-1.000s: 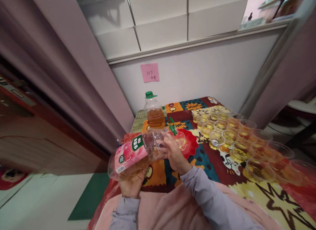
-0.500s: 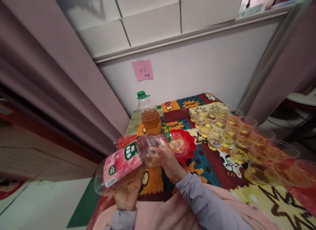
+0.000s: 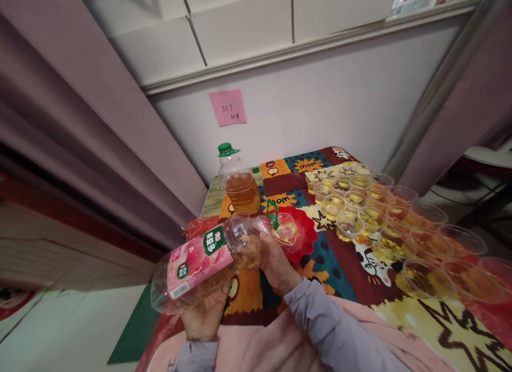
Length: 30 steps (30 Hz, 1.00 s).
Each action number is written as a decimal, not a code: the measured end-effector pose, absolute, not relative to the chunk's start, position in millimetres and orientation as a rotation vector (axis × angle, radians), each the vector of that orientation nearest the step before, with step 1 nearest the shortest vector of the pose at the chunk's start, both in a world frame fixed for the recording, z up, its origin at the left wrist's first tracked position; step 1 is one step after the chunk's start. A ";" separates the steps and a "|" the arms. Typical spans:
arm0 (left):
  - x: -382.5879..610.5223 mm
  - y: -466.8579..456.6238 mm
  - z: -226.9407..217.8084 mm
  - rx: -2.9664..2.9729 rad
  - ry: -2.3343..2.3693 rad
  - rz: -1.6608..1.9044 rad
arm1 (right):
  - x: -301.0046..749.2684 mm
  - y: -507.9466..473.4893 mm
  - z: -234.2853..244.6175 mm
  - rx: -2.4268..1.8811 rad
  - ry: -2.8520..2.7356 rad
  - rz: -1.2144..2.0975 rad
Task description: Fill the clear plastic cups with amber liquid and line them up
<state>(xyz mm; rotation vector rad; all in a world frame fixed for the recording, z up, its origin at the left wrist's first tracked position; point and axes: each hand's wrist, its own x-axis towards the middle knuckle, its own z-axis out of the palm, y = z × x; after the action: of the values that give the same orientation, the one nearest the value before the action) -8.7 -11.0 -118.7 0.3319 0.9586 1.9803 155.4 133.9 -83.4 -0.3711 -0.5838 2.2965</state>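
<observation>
A large clear plastic juice bottle (image 3: 200, 263) with a pink and green label lies tilted in both my hands, its neck pointing right and slightly up. My left hand (image 3: 206, 310) supports its body from below, the fingers partly hidden behind it. Around the neck end is my right hand (image 3: 276, 260), closed. Amber liquid sits along the lower side and in the shoulder of the bottle. A green handle loop (image 3: 272, 215) rises at the bottle's mouth. Just beyond it, a clear plastic cup (image 3: 286, 225) stands on a red scalloped plate (image 3: 308, 249).
Several clear cups of yellow liquid (image 3: 372, 217) stand close together on the right of the patterned tablecloth (image 3: 336, 276). A second bottle (image 3: 242, 191) with a green cap stands upright behind my hands. A pink note (image 3: 228, 107) is on the wall; a curtain (image 3: 120, 105) hangs at left.
The view has shifted slightly. More of the liquid now shows in the bottle's shoulder. Both hands keep their hold, and the cups and plate stay put.
</observation>
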 end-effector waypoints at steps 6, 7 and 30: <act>1.8 -8.5 -104.2 0.253 1.172 1.987 | 155.8 132.7 -82.4 -0.371 -0.555 2.302; 1.0 -8.9 -105.2 0.266 1.132 1.993 | 155.6 132.4 -82.8 -0.377 -0.554 2.303; 20.0 -2.2 -75.7 0.285 1.131 2.055 | 160.9 138.1 -78.7 -0.397 -0.517 2.369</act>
<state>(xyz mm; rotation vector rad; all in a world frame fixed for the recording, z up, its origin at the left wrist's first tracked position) 20.0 -2.2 -75.7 0.2853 1.1311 2.0547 160.9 138.1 -78.7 -0.3974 -0.5170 2.3695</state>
